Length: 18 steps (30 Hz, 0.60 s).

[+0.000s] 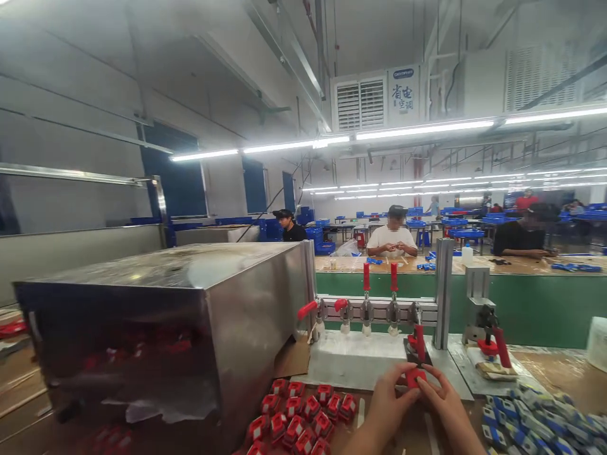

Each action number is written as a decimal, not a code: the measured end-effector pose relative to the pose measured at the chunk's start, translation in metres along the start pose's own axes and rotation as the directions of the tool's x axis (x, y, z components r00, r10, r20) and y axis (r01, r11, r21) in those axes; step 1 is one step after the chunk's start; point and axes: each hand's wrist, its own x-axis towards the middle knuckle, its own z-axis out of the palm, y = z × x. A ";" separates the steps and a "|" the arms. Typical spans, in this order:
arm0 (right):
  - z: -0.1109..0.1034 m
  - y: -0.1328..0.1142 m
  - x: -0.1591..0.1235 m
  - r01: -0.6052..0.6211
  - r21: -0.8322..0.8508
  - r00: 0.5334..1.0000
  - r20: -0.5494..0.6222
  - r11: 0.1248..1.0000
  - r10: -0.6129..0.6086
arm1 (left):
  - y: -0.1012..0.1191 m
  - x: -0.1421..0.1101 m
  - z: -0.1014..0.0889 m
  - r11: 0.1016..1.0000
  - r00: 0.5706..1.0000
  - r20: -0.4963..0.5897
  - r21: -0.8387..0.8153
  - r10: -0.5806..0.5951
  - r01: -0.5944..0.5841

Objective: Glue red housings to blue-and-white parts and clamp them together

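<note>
Two bare hands are working at a clamping bench. The left hand (392,393) and the right hand (444,395) are coming together around a small red plastic piece (414,378), both pinching it between thumb and fingers; a two-sided grip is presumably keeping so small a part steady. The piece is sitting just in front of the rightmost toggle clamp (420,344), whose red handle is hanging downward. An aluminium-profile frame (444,294) is carrying the row of clamps, probably so that they are bearing down on the metal base plate (341,360) beneath. Red plastic housings (294,424) are lying heaped to the left and blue-and-grey parts (528,420) to the right, each seemingly placed within easy reach. A sheet-metal box (258,322) is standing beyond the red heap. Across the bench, a co-worker in a white shirt (391,241) is sitting facing this way.
</note>
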 end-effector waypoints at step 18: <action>0.002 -0.001 0.000 0.106 -0.041 0.994 0.021 0.993 -0.105 | 0.013 0.006 -0.004 0.962 0.995 0.086 -0.261 -0.059 0.079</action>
